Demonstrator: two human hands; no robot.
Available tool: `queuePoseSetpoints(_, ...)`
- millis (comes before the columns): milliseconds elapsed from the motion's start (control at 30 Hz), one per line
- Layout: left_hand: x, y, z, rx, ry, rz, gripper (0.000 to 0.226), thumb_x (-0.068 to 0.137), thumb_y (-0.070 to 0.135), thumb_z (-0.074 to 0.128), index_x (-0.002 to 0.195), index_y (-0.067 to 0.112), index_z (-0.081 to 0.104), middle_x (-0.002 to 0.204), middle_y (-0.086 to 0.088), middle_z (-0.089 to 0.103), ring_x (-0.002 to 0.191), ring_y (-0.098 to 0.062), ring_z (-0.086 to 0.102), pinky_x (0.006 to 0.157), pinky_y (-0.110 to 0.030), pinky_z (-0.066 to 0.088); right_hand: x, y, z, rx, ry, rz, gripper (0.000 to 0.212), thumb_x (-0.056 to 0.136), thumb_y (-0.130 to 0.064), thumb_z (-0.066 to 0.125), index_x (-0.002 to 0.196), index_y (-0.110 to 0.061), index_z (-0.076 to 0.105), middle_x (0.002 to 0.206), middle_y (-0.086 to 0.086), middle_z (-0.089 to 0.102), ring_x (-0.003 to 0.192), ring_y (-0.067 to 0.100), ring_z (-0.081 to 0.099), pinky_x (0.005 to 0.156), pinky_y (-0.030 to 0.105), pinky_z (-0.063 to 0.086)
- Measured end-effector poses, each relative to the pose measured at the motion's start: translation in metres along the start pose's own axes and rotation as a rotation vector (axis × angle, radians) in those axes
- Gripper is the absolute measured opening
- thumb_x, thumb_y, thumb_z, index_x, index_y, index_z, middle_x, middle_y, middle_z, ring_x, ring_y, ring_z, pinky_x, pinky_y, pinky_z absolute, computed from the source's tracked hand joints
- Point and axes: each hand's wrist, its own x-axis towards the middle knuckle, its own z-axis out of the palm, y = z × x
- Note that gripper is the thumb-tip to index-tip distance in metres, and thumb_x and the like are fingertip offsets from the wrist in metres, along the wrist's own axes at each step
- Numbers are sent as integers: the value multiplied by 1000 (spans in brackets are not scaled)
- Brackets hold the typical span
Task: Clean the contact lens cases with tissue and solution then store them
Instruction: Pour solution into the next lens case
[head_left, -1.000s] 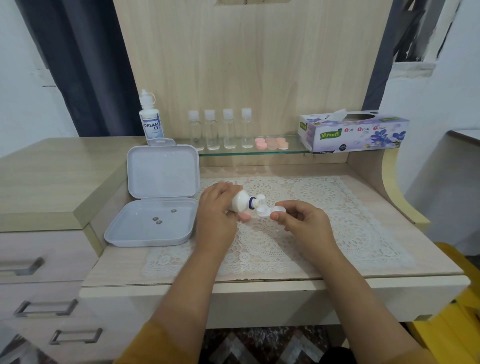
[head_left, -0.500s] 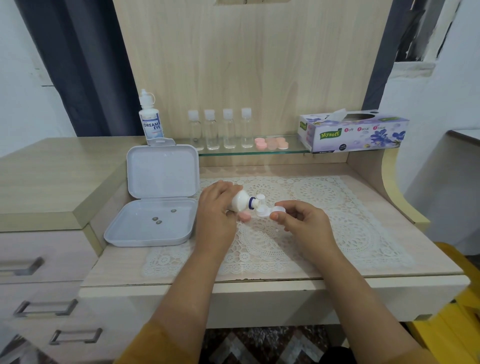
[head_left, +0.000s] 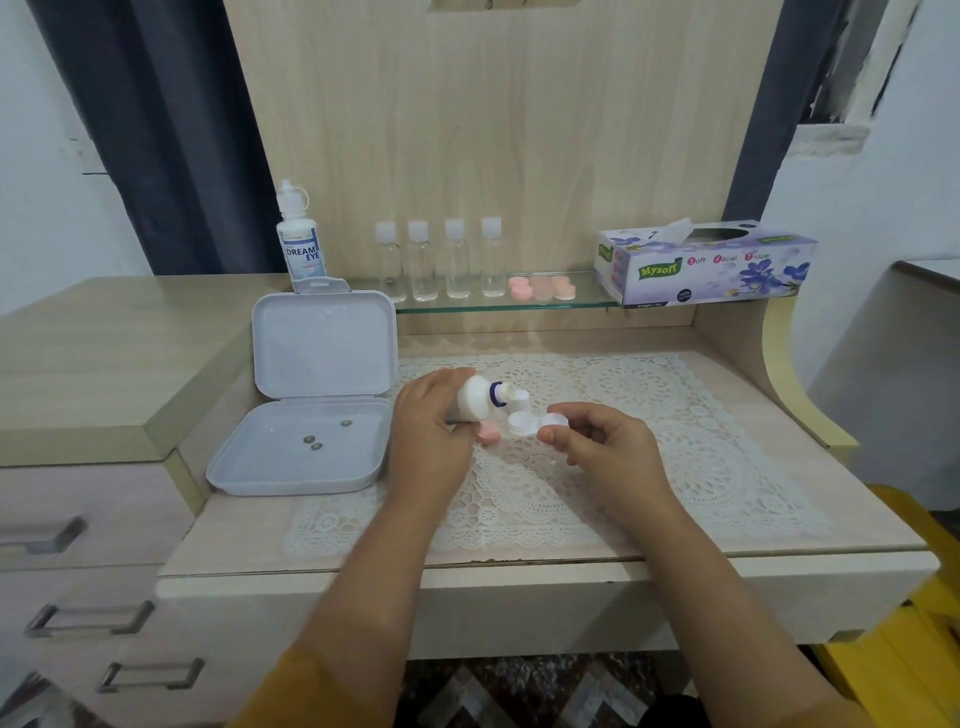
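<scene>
My left hand (head_left: 428, 431) grips a small white solution bottle (head_left: 475, 399), tipped sideways with its blue-ringed nozzle pointing right. The nozzle hangs just above a white contact lens case (head_left: 530, 422), which my right hand (head_left: 602, 447) pinches at its right well. A pink cap (head_left: 489, 432) lies on the lace mat under the bottle. More pink lens cases (head_left: 541, 288) sit on the glass shelf. A tissue box (head_left: 701, 267) stands at the shelf's right end.
An open white storage box (head_left: 306, 457) lies left of my hands with three small dark bits inside. On the shelf stand a Dream Eye bottle (head_left: 301, 244) and several clear bottles (head_left: 439, 265). Drawers are at the left, something yellow at the right.
The bottle's nozzle has stayed over the lens case. Both hands have hardly shifted.
</scene>
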Motion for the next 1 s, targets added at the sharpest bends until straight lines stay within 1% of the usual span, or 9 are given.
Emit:
queuePoseSetpoints(100, 1, -3, 1, 10, 8, -19, 55, 70, -6, 72, 115, 24, 65, 110, 15, 55, 113, -11, 45, 95, -27, 37, 0, 0, 0, 11, 0, 6, 23, 78, -20, 78, 86, -39, 69, 79, -9, 71, 64, -2, 59, 66, 11, 48)
queuePoseSetpoints(267, 1, -4, 2, 18, -23, 33, 56, 69, -5, 73, 116, 24, 65, 109, 20, 56, 111, -11, 45, 96, -30, 38, 0, -1, 0, 23, -24, -11, 21, 78, -17, 78, 86, -35, 70, 79, -10, 72, 67, 0, 61, 65, 15, 51)
queuePoseSetpoints(433, 0, -5, 4, 37, -56, 39, 61, 65, -1, 77, 118, 25, 64, 116, 14, 60, 113, -13, 46, 97, -35, 40, 1, 1, 0, 34, -39, 1, 20, 76, -17, 80, 92, -26, 72, 80, -2, 72, 70, 5, 63, 64, 16, 51)
queuePoseSetpoints(533, 0, -6, 4, 51, -69, 66, 58, 67, -1, 74, 117, 27, 65, 117, 12, 62, 112, -13, 47, 96, -37, 41, 2, 3, 0, 35, -44, 5, 22, 74, -18, 81, 94, -23, 73, 81, 2, 72, 72, 10, 64, 66, 20, 52)
queuePoseSetpoints(700, 1, -8, 5, 81, -100, 124, 52, 68, 2, 75, 112, 29, 66, 112, 16, 62, 106, -14, 48, 93, -41, 42, 2, 2, 0, 68, -58, 10, 20, 74, -15, 81, 91, -20, 73, 78, -1, 72, 69, 7, 63, 64, 19, 51)
queuePoseSetpoints(767, 0, -5, 5, 64, -98, 142, 50, 67, 2, 76, 111, 25, 67, 109, 17, 60, 104, -6, 46, 95, -46, 41, 2, 2, -1, 75, -61, 7, 20, 74, -15, 81, 91, -20, 74, 78, -1, 72, 68, 7, 63, 63, 19, 50)
queuePoseSetpoints(867, -2, -2, 4, 44, -96, 184, 48, 67, 0, 77, 109, 20, 69, 106, 20, 57, 100, 19, 38, 98, -52, 39, 1, 2, -1, 71, -61, 5, 20, 74, -15, 81, 91, -20, 74, 76, -3, 72, 67, 5, 63, 62, 18, 50)
queuePoseSetpoints(933, -2, -2, 4, 43, -101, 198, 47, 67, -1, 76, 108, 19, 69, 105, 21, 56, 103, 25, 35, 99, -55, 38, 1, 2, 0, 73, -59, 8, 20, 74, -14, 81, 91, -20, 73, 75, -4, 72, 67, 5, 62, 62, 17, 50)
queuePoseSetpoints(1000, -2, -2, 4, 44, -104, 209, 46, 67, -2, 74, 108, 19, 69, 106, 21, 55, 104, 26, 34, 99, -57, 37, 1, 1, 0, 75, -64, 5, 20, 73, -13, 81, 91, -19, 73, 76, -3, 72, 68, 6, 63, 61, 17, 50)
